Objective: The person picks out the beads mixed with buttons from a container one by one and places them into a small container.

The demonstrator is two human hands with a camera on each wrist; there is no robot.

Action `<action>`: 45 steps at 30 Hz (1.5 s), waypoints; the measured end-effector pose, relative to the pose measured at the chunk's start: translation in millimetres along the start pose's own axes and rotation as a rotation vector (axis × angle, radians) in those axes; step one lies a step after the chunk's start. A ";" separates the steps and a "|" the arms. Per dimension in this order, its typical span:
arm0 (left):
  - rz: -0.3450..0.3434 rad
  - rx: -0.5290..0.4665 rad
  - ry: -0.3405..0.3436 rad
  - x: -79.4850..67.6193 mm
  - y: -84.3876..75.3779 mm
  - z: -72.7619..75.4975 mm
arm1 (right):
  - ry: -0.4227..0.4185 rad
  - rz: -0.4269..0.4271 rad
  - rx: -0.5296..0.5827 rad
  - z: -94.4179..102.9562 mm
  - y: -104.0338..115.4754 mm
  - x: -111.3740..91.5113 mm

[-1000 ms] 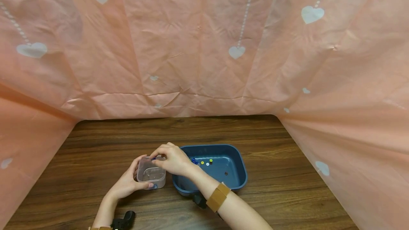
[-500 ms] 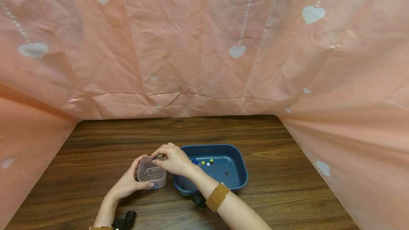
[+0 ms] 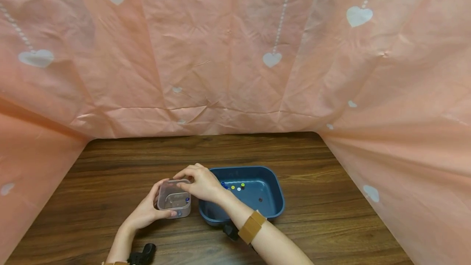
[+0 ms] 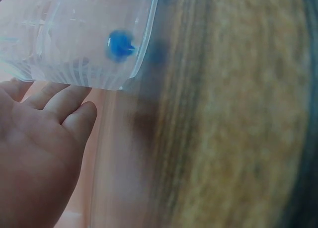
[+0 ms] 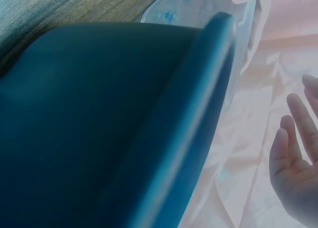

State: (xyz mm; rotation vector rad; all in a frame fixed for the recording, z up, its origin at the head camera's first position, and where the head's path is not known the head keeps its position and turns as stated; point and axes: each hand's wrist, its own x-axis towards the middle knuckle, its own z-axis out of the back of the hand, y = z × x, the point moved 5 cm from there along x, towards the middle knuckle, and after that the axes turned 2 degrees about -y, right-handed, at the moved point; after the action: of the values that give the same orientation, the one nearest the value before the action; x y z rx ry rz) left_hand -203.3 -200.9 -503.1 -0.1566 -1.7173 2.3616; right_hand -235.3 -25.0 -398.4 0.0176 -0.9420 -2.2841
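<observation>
A clear plastic box (image 3: 171,193) stands at the left of a blue basin, held by my left hand (image 3: 144,208), with the thumb on its near side and the fingers round its left side. A small blue bead (image 3: 187,200) shows inside the box near its right wall; the left wrist view also shows a blue bead (image 4: 120,45) through the wall. Over the far right rim of the box hovers my right hand (image 3: 201,183), its fingers loosely bent and apart, with nothing seen between them. In the right wrist view that hand (image 5: 297,163) is partly cut off.
The blue basin (image 3: 274,199) lies under my right forearm. In it are several small pieces, among them a yellow bead (image 3: 233,187), a white bead (image 3: 238,189) and a dark brown bead (image 3: 260,200). A pink curtain (image 3: 228,72) encloses the wooden table (image 3: 312,175).
A blue bead has left my right hand's fingertips and now lies inside the clear box. The right fingers have spread and lifted slightly. My left hand keeps its hold on the box.
</observation>
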 end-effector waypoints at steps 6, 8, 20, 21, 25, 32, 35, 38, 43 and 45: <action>-0.001 0.000 0.003 0.3 -0.3 0.6 | -0.005 0.017 0.020 4.2 0.7 0.2; -0.008 0.011 0.003 0.1 -0.7 0.8 | -0.006 0.019 0.017 4.9 0.5 0.3; -0.004 0.023 0.003 2.0 -1.0 1.4 | -0.029 -0.013 0.041 9.5 -3.5 0.6; -0.004 0.018 -0.001 2.2 -1.0 1.7 | -0.029 -0.015 0.040 9.9 -3.7 0.8; -0.016 0.016 0.007 2.3 -1.3 2.1 | -0.032 -0.014 0.035 10.9 -4.3 1.0; -0.013 0.026 0.008 1.4 -3.1 3.3 | -0.039 -0.013 0.041 12.6 -5.6 -0.5; -0.011 0.024 0.007 1.0 -4.3 3.7 | -0.044 -0.012 0.046 13.4 -7.7 -0.8; -0.011 0.020 0.007 0.8 -4.7 3.8 | -0.050 -0.001 0.054 14.9 -8.7 -1.1; -0.009 0.015 0.007 1.2 -4.6 3.5 | -0.054 0.006 0.061 19.0 -8.1 -3.4; -0.008 0.014 0.003 1.6 -4.7 3.3 | -0.052 0.000 0.058 19.6 -9.3 -4.2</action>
State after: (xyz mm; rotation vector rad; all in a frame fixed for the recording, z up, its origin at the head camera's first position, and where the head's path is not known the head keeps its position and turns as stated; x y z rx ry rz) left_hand -205.0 -202.2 -497.5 -0.1511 -1.6966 2.3654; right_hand -242.2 -5.5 -390.7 -0.0166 -1.0345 -2.2668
